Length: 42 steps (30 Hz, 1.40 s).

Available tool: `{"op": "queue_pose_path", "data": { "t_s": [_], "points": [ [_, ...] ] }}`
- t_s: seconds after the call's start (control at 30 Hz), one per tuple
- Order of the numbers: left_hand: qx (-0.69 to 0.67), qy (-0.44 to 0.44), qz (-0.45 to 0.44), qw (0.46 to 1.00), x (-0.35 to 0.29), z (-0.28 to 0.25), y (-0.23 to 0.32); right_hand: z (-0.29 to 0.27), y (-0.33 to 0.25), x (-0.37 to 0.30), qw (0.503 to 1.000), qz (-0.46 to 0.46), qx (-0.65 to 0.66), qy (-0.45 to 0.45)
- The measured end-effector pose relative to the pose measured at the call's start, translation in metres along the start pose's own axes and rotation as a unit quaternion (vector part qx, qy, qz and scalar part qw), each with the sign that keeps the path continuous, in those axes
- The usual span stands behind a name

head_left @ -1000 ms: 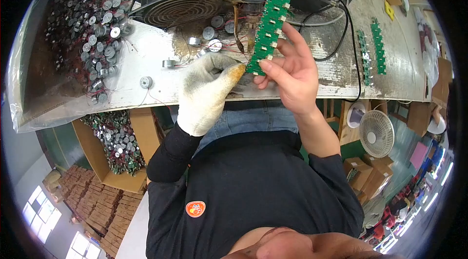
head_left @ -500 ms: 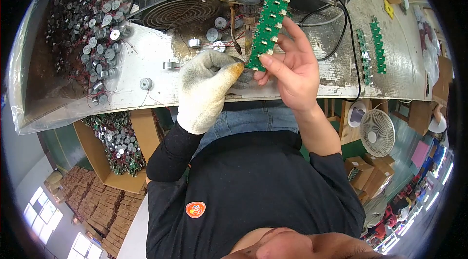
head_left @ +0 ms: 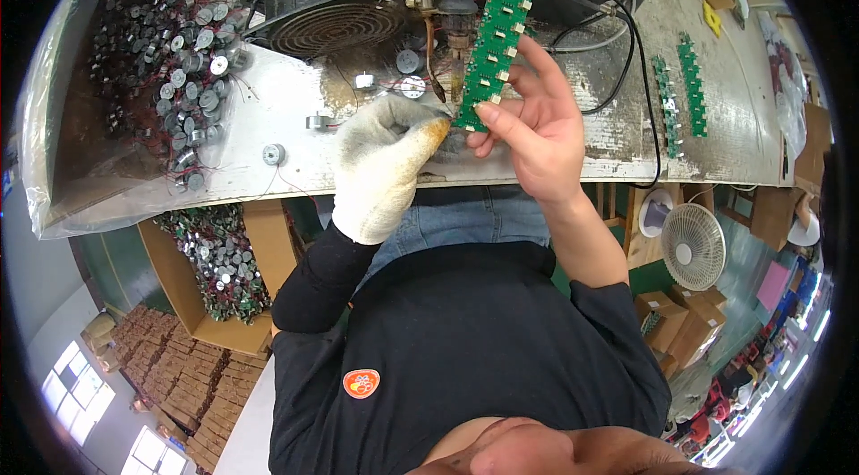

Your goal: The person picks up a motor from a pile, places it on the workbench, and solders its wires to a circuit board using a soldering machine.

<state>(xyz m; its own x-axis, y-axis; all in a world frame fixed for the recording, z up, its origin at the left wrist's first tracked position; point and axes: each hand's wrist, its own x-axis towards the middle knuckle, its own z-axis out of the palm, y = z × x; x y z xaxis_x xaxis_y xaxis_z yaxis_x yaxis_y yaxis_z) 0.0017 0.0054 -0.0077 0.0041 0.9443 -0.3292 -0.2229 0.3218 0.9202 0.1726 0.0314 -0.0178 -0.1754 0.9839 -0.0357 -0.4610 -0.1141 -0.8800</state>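
My right hand (head_left: 541, 122) is bare and grips a long green circuit board (head_left: 495, 46) near its lower end, thumb on top. The board stands tilted, its far end leaning right, with small white connectors along its right edge. My left hand (head_left: 385, 148) wears a whitish glove stained yellow-brown at the fingertips. Thumb and fingers are pinched together beside the board's lower corner; what they hold is hidden. Just beyond the fingertips stands the soldering tip (head_left: 456, 72), with a thin bent metal tube (head_left: 431, 50) beside it. Small round motors (head_left: 412, 87) with thin wires lie near the glove.
Many wired motors (head_left: 183, 90) heap in a plastic-lined box at left. A black fan with a round grille (head_left: 335, 26) lies behind the glove. Two more green boards (head_left: 692, 86) rest at right, past a black cable (head_left: 640, 63). Below the bench edge stands a carton of motors (head_left: 224, 269).
The gloved left hand has shifted slightly right. The loose motors and the heap sit a little farther right in the picture. The board stays in my right hand, almost in place.
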Motion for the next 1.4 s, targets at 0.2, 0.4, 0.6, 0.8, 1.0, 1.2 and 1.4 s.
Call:
{"op": "queue_pose_path", "data": {
  "t_s": [0.2,0.4,0.6,0.8,1.0,1.2,1.4],
  "points": [
    [0.032,0.001,-0.006,0.999,-0.001,-0.003,-0.004,0.000,0.001,-0.003,1.000,0.003,-0.002,0.005],
    [-0.079,0.001,-0.048,0.996,-0.003,0.000,0.000,0.002,0.000,-0.004,1.000,0.012,-0.002,0.005],
    [-0.090,0.001,-0.053,0.994,-0.004,0.000,0.001,0.003,0.001,-0.004,1.000,0.007,0.004,0.006],
    [-0.084,0.013,-0.047,0.995,-0.005,0.002,0.001,0.004,0.000,-0.004,1.000,-0.002,0.005,0.011],
    [-0.053,0.023,-0.043,0.997,-0.008,0.003,0.007,0.009,-0.004,-0.005,1.000,-0.005,0.008,0.011],
    [-0.038,0.033,-0.040,0.998,-0.006,0.003,-0.005,0.002,0.006,-0.009,1.000,-0.002,-0.015,0.017],
    [-0.047,0.033,-0.036,0.998,-0.008,0.007,-0.007,0.000,0.006,-0.011,1.000,0.001,-0.015,0.023]
  ]
}}
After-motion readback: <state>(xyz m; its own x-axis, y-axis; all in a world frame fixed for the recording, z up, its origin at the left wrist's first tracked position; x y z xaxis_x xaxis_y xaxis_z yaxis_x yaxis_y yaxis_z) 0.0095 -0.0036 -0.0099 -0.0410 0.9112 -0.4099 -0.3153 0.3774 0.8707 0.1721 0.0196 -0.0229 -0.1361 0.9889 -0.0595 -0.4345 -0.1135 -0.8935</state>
